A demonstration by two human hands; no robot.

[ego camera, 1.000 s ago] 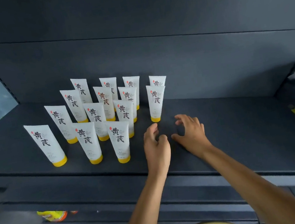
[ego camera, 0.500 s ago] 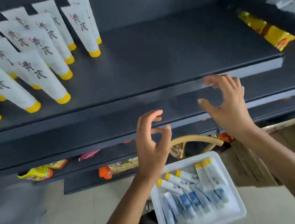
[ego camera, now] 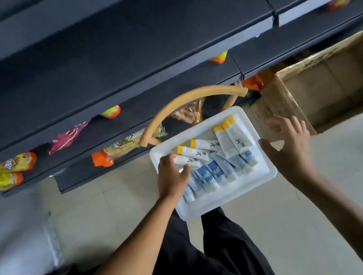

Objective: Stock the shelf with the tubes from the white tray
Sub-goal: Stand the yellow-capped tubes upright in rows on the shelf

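L hand (ego camera: pixel 172 177), R hand (ego camera: pixel 290 150) dropped from shelf (ego camera: pixel 117 53) to white tray (ego camera: pixel 231 198). Pick: L pinches tube (ego camera: pixel 185 160), R spread, empty. Next: stand it on shelf.

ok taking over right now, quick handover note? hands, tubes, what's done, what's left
Left hand: in the white tray, fingers curled on the leftmost tube, not yet lifted.
Right hand: open, empty, at the tray's right edge.
Tray sits low in front of the shelf; other yellow-capped tubes and small blue-labelled ones lie in it.
Done: no stocked tubes in view, cannot tell.
Left: lift this tube to the shelf, then the rest.
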